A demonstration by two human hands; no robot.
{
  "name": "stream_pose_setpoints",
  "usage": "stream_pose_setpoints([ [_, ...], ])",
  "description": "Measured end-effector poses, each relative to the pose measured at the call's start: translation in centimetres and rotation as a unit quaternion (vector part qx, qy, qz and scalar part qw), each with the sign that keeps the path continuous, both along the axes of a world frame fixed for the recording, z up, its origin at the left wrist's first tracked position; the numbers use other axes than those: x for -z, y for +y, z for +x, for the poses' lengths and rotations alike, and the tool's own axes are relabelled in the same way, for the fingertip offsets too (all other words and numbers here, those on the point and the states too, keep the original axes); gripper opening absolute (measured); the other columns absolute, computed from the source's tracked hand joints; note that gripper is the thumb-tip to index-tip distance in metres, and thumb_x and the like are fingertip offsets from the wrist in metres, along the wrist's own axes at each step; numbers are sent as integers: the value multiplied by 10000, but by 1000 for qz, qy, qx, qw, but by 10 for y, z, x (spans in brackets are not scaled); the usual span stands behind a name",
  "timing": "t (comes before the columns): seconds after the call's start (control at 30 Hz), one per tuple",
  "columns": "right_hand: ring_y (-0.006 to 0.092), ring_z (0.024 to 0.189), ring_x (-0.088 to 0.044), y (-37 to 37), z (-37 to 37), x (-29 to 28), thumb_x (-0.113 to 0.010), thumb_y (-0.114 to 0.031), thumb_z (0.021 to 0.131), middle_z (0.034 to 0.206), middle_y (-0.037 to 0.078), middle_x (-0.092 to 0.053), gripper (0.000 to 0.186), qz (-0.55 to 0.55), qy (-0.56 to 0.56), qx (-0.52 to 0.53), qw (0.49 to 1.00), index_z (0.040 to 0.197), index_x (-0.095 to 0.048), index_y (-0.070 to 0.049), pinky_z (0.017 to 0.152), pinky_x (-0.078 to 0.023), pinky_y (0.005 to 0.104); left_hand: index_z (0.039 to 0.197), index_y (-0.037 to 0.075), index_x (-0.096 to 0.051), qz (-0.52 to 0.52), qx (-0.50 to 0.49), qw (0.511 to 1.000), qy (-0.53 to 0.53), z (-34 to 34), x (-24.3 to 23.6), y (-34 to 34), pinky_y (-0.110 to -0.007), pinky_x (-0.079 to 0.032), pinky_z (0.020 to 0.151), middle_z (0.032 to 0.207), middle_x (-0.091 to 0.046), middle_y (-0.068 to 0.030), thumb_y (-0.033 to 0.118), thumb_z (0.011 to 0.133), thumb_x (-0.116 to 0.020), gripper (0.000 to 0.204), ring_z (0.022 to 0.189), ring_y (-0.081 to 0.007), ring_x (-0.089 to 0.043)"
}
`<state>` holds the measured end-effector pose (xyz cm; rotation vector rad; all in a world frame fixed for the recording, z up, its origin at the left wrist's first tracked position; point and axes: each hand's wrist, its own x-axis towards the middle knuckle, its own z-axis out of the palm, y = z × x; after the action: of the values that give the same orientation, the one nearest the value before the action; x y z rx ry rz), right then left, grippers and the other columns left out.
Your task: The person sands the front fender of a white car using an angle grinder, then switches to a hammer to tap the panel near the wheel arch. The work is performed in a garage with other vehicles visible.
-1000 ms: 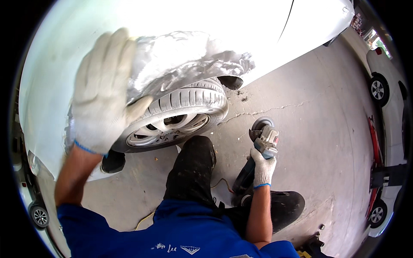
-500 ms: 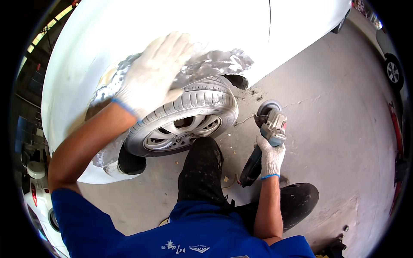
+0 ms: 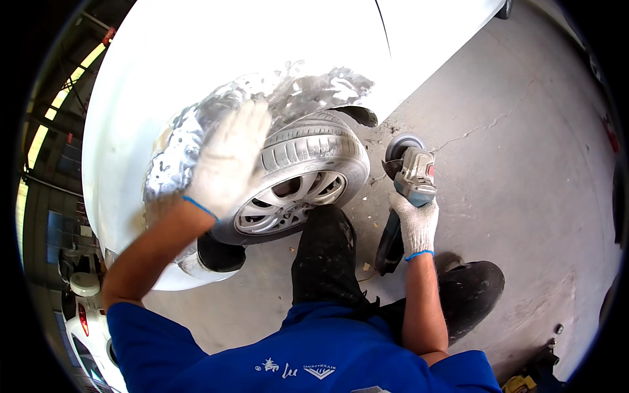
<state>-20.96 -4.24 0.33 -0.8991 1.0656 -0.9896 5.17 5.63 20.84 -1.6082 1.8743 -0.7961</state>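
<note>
Left hand (image 3: 226, 160) now lowered toward tyre (image 3: 311, 148), fingers straight, nothing held | more bared metal (image 3: 177, 147) revealed | grinder (image 3: 417, 174) gripped by right hand (image 3: 418, 226), fingers curled

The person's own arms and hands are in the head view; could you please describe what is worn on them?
The left hand and right hand each wear an off-white knitted work glove with a narrow blue band edging the cuff. The forearms are bare. Above them come short, plain royal-blue sleeves.
</note>
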Motion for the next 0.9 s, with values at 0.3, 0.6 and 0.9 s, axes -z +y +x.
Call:
stream_pose_setpoints([
  [0.3,158,690,-658,7,0,2,-776,-132,762,814,81,-684,318,-12,10,-35,999,1023,-662,9,645,-537,305,1450,-39,-352,296,-145,697,637,-139,173,53,-491,-525,839,1004,-667,-272,256,816,-730,795,934,-433,-661],
  [0.6,225,665,-681,14,-1,-21,-738,-194,790,798,128,-672,337,123,-101,-90,983,997,-629,49,612,-578,352,1526,-63,-244,150,-118,564,803,-134,211,94,-401,-497,963,1217,-622,-273,296,910,-695,843,1128,-405,-641],
  [0.9,131,784,-640,15,4,-16,-807,-128,750,914,36,-686,376,52,-78,-104,990,1086,-683,-14,712,-542,318,1510,-39,-269,76,-122,560,816,-154,239,97,-435,-527,911,1143,-671,-256,245,865,-684,818,1066,-396,-680],
])
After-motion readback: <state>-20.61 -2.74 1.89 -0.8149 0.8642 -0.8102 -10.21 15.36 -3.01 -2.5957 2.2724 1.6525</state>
